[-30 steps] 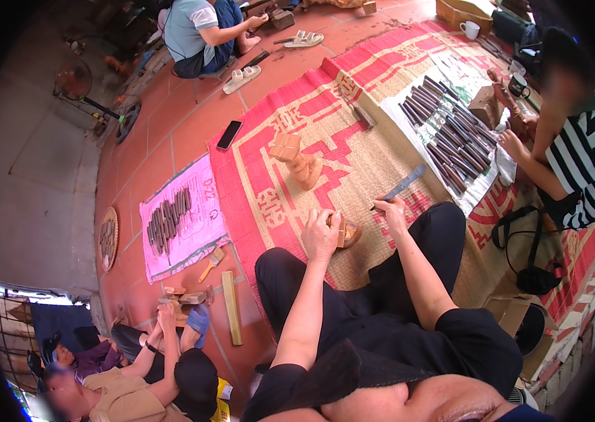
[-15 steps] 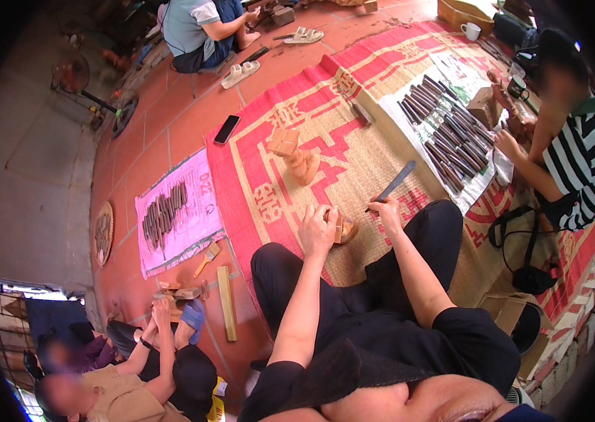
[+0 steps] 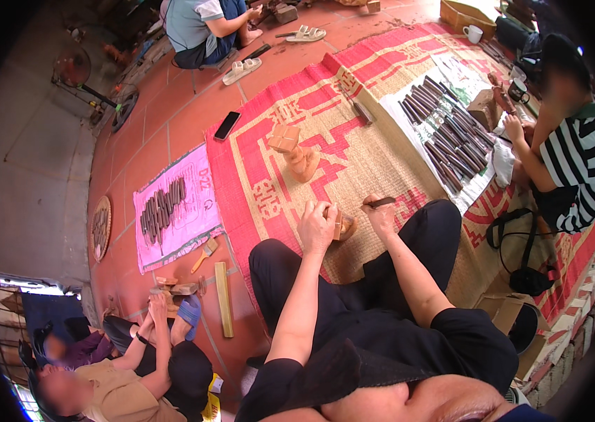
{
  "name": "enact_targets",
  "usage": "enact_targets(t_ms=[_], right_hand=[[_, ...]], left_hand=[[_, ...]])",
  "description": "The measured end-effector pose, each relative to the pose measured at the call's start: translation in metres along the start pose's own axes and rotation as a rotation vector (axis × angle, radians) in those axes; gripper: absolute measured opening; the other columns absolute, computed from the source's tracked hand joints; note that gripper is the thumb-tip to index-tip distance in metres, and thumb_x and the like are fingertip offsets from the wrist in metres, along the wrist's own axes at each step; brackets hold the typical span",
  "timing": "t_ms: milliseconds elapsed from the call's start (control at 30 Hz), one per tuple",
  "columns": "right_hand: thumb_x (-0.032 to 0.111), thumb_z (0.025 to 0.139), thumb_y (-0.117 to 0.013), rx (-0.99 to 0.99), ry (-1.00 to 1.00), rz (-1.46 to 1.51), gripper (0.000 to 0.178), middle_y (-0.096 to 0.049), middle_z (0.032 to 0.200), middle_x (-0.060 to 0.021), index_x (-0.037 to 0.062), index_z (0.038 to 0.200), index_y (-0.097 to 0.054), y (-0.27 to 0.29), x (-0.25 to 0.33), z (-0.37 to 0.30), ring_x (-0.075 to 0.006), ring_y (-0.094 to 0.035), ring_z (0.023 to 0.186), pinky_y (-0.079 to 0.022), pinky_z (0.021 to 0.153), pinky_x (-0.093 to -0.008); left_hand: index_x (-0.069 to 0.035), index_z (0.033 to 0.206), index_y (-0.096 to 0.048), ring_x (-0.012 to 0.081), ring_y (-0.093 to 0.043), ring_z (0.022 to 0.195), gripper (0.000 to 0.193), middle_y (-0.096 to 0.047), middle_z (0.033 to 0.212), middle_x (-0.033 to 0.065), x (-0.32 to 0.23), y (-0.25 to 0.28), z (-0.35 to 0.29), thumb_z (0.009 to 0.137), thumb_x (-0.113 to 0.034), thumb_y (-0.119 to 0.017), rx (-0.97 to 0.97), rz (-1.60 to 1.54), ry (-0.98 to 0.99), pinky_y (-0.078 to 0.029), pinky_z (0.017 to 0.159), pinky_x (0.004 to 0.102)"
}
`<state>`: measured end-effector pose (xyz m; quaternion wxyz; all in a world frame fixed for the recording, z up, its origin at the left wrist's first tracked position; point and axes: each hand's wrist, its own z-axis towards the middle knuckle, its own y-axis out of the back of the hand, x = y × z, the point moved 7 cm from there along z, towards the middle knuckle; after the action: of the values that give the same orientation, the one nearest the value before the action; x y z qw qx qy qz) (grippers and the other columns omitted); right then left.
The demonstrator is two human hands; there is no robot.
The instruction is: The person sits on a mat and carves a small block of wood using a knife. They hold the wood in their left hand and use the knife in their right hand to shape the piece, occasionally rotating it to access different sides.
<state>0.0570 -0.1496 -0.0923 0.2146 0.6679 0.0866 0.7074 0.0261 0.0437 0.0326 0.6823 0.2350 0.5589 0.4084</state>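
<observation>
The person sits cross-legged in dark clothes, bent over a red and straw-coloured mat (image 3: 382, 169). The left hand (image 3: 318, 224) is curled over a small wooden piece (image 3: 344, 228), fingers bent down onto it, holding it on the mat just in front of the lap. The right hand (image 3: 379, 214) is just beside it, apart from the wood, closed around a dark tool (image 3: 383, 202); from where I stand I can't make out how much of the tool the fingers hide.

Farther out on the mat, a carved wooden figure (image 3: 302, 165) stands upright with a squared block for its top. A short tool (image 3: 363, 114) lies beyond it, and a phone (image 3: 227, 126) rests by the mat's left edge. Over to the right, rows of dark carving tools (image 3: 450, 137) cover a white sheet (image 3: 399, 105), near a co-worker in a striped shirt (image 3: 577, 162).

On the red tiles to the left, more thin tools (image 3: 164, 209) lie on a pink sheet (image 3: 197, 218), with a paintbrush (image 3: 205, 255) and a pale wooden strip (image 3: 224, 299) nearby. Another co-worker in a tan shirt (image 3: 125, 390) sits in the lower left.
</observation>
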Motion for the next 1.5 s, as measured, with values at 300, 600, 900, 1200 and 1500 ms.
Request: enact_targets(t_ms=[300, 600, 900, 1200, 1500], right_hand=[[0.015, 0.072, -0.070, 0.133, -0.158, -0.196, 0.015, -0.068, 0.079, -0.0122, 0.0084, 0.085, -0.066, -0.011, -0.020, -0.002, -0.0297, -0.066, 0.079, -0.050, 0.072, -0.0407], [0.024, 0.075, -0.072, 0.197, -0.224, -0.179, 0.023, -0.067, 0.082, -0.0151, 0.0062, 0.087, -0.066, -0.014, -0.021, -0.006, -0.0324, -0.065, 0.083, -0.050, 0.073, -0.0422], [0.029, 0.075, -0.071, 0.152, -0.266, -0.371, 0.024, -0.068, 0.084, -0.0158, 0.0086, 0.088, -0.065, -0.011, -0.029, -0.006, -0.0340, -0.066, 0.086, -0.050, 0.073, -0.0456], [0.026, 0.073, -0.070, 0.188, -0.284, -0.444, 0.023, -0.068, 0.088, -0.0157, 0.0101, 0.090, -0.066, -0.008, -0.029, -0.003, -0.0354, -0.066, 0.087, -0.051, 0.073, -0.0461], [0.023, 0.071, -0.069, 0.147, -0.330, -0.412, 0.020, -0.068, 0.085, -0.0165, 0.0115, 0.087, -0.069, -0.009, -0.038, -0.001, -0.0350, -0.067, 0.082, -0.051, 0.072, -0.0458]], left_hand=[[-0.012, 0.080, -0.067, 0.0292, -0.062, 0.072, 0.022, -0.055, 0.081, 0.0080, 0.001, -0.001, -0.001, 0.086, -0.033, -0.064, -0.002, -0.007, 0.003, -0.049, 0.061, 0.0412], [-0.012, 0.079, -0.067, 0.0293, -0.062, 0.072, 0.022, -0.056, 0.082, 0.0081, 0.002, -0.001, -0.001, 0.085, -0.033, -0.064, -0.005, -0.009, 0.013, -0.049, 0.061, 0.0409], [-0.012, 0.079, -0.066, 0.0290, -0.062, 0.072, 0.021, -0.056, 0.081, 0.0081, 0.003, -0.001, -0.002, 0.085, -0.032, -0.064, -0.028, -0.013, -0.006, -0.049, 0.061, 0.0404], [-0.013, 0.084, -0.067, 0.0301, -0.062, 0.074, 0.025, -0.057, 0.083, 0.0078, 0.006, -0.002, -0.002, 0.088, -0.037, -0.060, 0.017, 0.013, 0.017, -0.049, 0.063, 0.0413], [-0.013, 0.084, -0.067, 0.0303, -0.062, 0.074, 0.026, -0.057, 0.083, 0.0078, 0.006, -0.003, -0.001, 0.088, -0.038, -0.059, 0.025, -0.001, 0.020, -0.049, 0.063, 0.0416]])
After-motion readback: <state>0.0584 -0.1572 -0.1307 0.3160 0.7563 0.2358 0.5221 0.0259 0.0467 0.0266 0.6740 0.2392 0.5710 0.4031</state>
